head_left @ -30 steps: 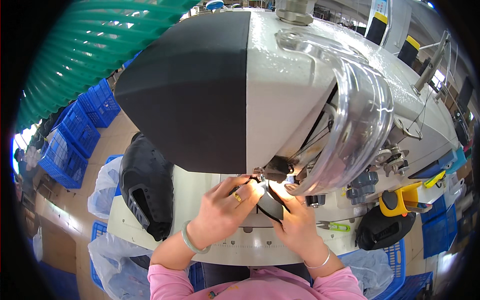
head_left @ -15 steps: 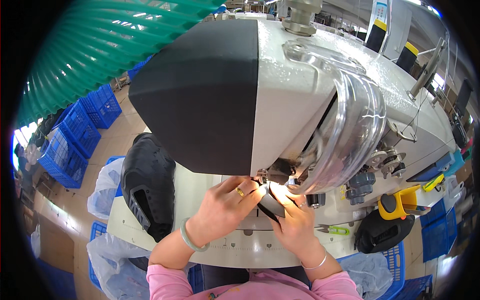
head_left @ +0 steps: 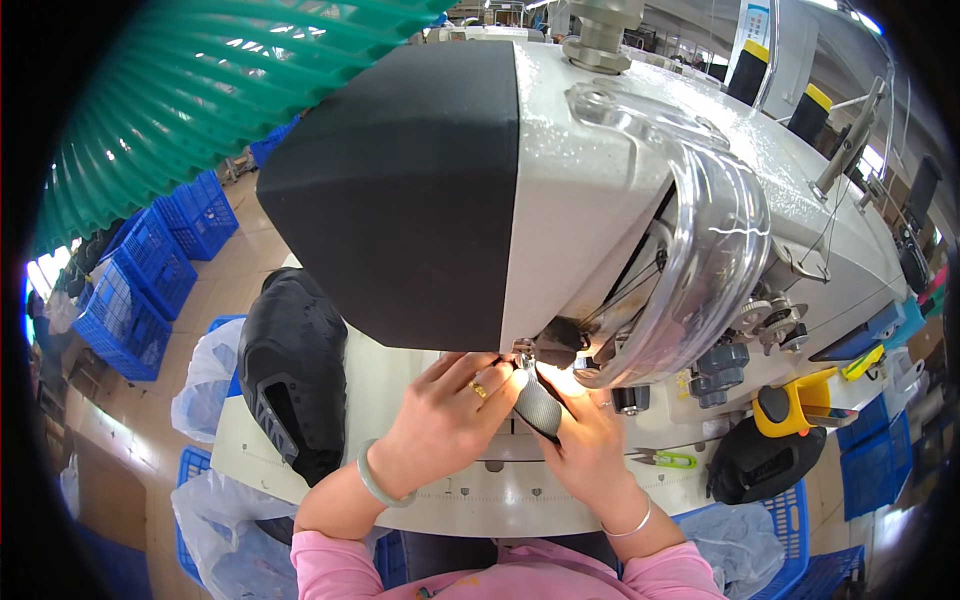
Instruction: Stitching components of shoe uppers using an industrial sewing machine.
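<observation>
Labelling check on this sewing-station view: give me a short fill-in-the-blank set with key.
1. Apart from its dark edge, the piece of material between the left hand and the right hand is ____ in colour.
2. A finger of the left hand wears a gold-coloured ____.
3. The green-handled snips lie on the table to the ____ of the right hand.
4. Both of the person's sleeves are ____ in colour.

Missing words: grey; ring; right; pink.
</observation>
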### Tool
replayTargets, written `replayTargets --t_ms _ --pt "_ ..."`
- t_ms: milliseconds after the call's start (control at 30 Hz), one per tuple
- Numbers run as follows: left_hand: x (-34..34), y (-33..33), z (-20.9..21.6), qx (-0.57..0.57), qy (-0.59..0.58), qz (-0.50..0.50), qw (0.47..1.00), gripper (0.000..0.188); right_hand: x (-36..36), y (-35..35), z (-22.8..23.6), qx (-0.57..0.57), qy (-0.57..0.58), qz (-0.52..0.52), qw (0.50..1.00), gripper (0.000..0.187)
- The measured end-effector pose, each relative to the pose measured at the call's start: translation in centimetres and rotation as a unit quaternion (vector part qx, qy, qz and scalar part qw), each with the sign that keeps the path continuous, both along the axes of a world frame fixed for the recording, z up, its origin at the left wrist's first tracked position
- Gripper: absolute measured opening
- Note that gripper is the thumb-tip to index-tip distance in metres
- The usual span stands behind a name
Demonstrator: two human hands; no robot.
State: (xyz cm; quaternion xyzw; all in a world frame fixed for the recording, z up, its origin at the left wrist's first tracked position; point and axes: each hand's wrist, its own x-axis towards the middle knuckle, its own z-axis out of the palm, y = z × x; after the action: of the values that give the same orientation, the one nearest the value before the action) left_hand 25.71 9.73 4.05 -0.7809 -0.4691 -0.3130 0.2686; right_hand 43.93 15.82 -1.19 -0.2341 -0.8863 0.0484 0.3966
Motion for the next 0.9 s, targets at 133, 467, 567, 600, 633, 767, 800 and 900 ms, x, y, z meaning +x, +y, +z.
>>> replayTargets --t_ms 133,467,567,600,633,767,800,900 --pt "-0.3 0.6 -0.8 0.008 -0.081 -0.031 0.996 0.020 -1.0 0.0 0.9 0.004 0.050 -0.012 0.999 0.029" --pt "0.6 1.2 -1.9 0.059 -0.107 0.027 0.992 0.024 -0.4 1.5 0.7 0.004 0.049 0.065 0.997 0.030" --pt "-0.4 0.8 -1.3 0.035 -0.049 -0.028 0.998 0.029 0.5 1.1 1.5 -0.003 0.003 0.076 0.997 0.033" --pt "-0.4 0.4 -1.2 0.021 -0.030 -0.026 0.999 0.029 0.6 0.8 1.5 -0.003 -0.004 0.059 0.998 0.032" --pt "-0.4 0.2 -1.1 0.007 -0.010 -0.024 1.000 0.028 0.7 0.6 1.4 -0.002 -0.011 0.043 0.999 0.032" --pt "-0.2 0.2 -1.1 0.010 -0.025 -0.021 0.999 0.027 1.0 0.9 0.6 0.008 -0.047 0.040 0.998 0.032" --pt "-0.2 0.2 -1.1 0.007 -0.025 -0.018 1.000 0.028 0.9 1.0 0.6 0.017 -0.033 0.037 0.999 0.032" --pt "-0.1 0.2 -1.0 0.007 -0.024 -0.010 1.000 0.029 1.0 1.0 0.5 0.021 -0.033 0.031 0.999 0.032"
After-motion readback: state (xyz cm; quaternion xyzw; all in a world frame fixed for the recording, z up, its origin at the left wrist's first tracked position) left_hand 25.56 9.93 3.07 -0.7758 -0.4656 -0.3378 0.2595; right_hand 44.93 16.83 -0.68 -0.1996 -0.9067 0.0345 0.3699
